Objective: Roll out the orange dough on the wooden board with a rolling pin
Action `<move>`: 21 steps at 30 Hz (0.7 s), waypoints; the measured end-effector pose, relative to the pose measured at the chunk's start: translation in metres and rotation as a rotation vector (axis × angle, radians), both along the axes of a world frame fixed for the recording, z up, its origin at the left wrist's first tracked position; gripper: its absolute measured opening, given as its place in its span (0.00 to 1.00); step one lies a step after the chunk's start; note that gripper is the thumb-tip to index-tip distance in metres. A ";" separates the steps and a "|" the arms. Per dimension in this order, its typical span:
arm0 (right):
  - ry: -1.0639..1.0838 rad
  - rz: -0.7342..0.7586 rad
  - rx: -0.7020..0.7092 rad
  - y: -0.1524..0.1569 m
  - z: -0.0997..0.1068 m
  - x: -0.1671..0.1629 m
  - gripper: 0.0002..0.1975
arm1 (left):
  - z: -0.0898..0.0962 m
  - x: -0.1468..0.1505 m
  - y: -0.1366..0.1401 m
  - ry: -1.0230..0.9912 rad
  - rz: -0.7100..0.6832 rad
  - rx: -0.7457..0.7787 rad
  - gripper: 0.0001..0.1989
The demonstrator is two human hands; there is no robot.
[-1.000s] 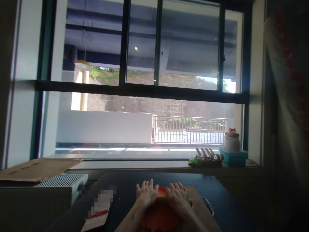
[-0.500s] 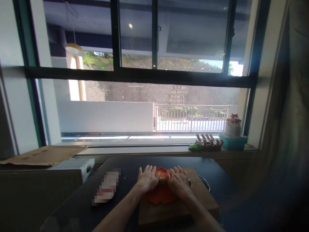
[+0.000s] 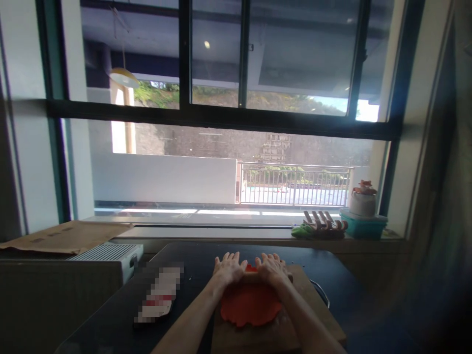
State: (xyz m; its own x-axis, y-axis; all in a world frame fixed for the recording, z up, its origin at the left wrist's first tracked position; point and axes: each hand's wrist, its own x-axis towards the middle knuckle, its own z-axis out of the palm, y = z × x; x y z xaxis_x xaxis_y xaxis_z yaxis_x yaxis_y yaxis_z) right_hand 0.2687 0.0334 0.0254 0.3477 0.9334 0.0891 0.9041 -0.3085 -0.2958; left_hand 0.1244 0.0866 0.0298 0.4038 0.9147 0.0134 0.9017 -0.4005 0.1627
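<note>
A flat, ragged-edged sheet of orange dough (image 3: 250, 306) lies on a wooden board (image 3: 317, 312). Across its far part rests a wooden rolling pin (image 3: 252, 278), mostly covered by my hands. My left hand (image 3: 229, 269) presses flat on the pin's left part, fingers stretched forward. On the right part lies my right hand (image 3: 273, 268), palm down, its fingers also stretched out. The pin's right end peeks out beside that hand. A strip of dough shows between the hands beyond the pin.
The board sits on a dark table (image 3: 199, 255). To the left lies a blurred-out object (image 3: 162, 295), near a white appliance (image 3: 110, 253) topped with brown paper (image 3: 73, 233). A curved metal handle (image 3: 321, 292) juts out right of the board. The windowsill holds a teal box (image 3: 368, 226) and a rack (image 3: 324, 223).
Both hands and the rolling pin have rolled away from me toward the dough's far edge, uncovering more of its near part. The view has shifted slightly.
</note>
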 end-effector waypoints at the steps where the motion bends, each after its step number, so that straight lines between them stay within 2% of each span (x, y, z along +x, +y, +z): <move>1: 0.000 0.002 -0.005 0.002 0.001 0.001 0.25 | -0.001 0.000 0.002 -0.003 0.002 -0.002 0.35; 4: -0.023 0.016 0.006 -0.003 0.000 -0.001 0.25 | -0.002 -0.002 -0.002 -0.008 -0.016 0.012 0.35; 11: -0.099 0.062 0.136 -0.045 -0.015 -0.013 0.24 | -0.005 -0.022 -0.045 -0.018 -0.119 0.110 0.33; 14: -0.087 0.061 0.143 -0.054 -0.018 -0.015 0.25 | -0.005 -0.028 -0.055 -0.022 -0.149 0.134 0.33; 17: -0.085 0.049 0.140 -0.050 -0.014 -0.016 0.25 | -0.004 -0.026 -0.052 -0.029 -0.139 0.135 0.33; 21: -0.061 0.009 0.091 -0.028 -0.003 -0.013 0.24 | -0.001 -0.017 -0.034 -0.039 -0.091 0.101 0.34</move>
State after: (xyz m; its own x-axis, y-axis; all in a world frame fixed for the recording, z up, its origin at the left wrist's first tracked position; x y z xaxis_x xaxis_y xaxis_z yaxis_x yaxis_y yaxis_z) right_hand 0.2556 0.0054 0.0222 0.3304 0.9235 0.1948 0.9240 -0.2744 -0.2664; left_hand 0.1072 0.0528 0.0284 0.4822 0.8677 0.1203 0.8549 -0.4961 0.1515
